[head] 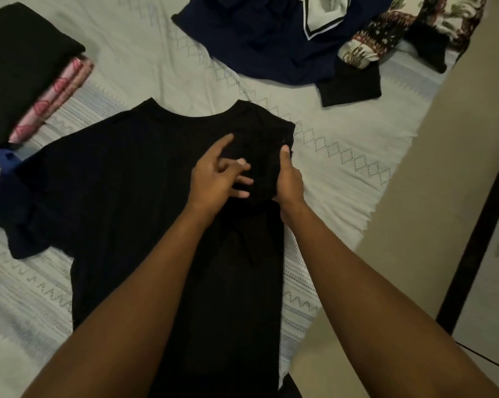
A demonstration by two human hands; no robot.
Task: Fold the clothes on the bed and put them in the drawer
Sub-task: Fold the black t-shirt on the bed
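scene: a black t-shirt lies flat on the bed, collar away from the person, its right side already turned in over the middle.
left hand: the left hand rests on the turned-in sleeve, fingers spread apart and fairly straight, holding nothing.
right hand: the right hand pinches the folded right edge, thumb on top, other fingers hidden under the cloth.
step in hand: likely flattening the sleeve; press it smooth and keep the fold's edge straight before turning in the left side.
elsewhere: a folded stack at far left; an unfolded heap at the top.
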